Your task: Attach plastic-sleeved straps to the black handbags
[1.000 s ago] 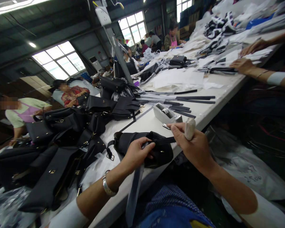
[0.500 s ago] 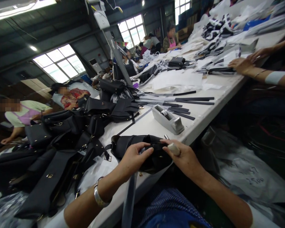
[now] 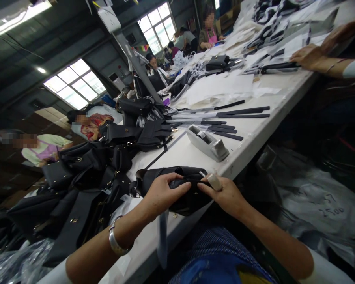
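Observation:
A black handbag [image 3: 189,201] lies at the table's front edge between my hands. My left hand [image 3: 165,191] pinches the edge of its opening, thumb on the near side and fingers on the far side. My right hand [image 3: 225,195] grips the same edge farther right with thumb and fingertips. A small tool with a pale handle [image 3: 214,182] and a short metal tip is tucked in the right hand, pointing up and left. A strap with a buckle lies at the bag's left end. A grey strip [image 3: 162,236] hangs below the bag over the table edge.
A grey tape dispenser [image 3: 207,144] stands just beyond the bag. Black strips [image 3: 242,112] lie behind it. Piled black bags [image 3: 85,213] cover the left side. A co-worker's hands [image 3: 310,57] rest on material at the far right; other people sit across the table.
My hands have stayed on the bag's edge, the right one shifting its grip slightly and tilting the tool more upright. The view has turned a little. A co-worker at left has raised an arm.

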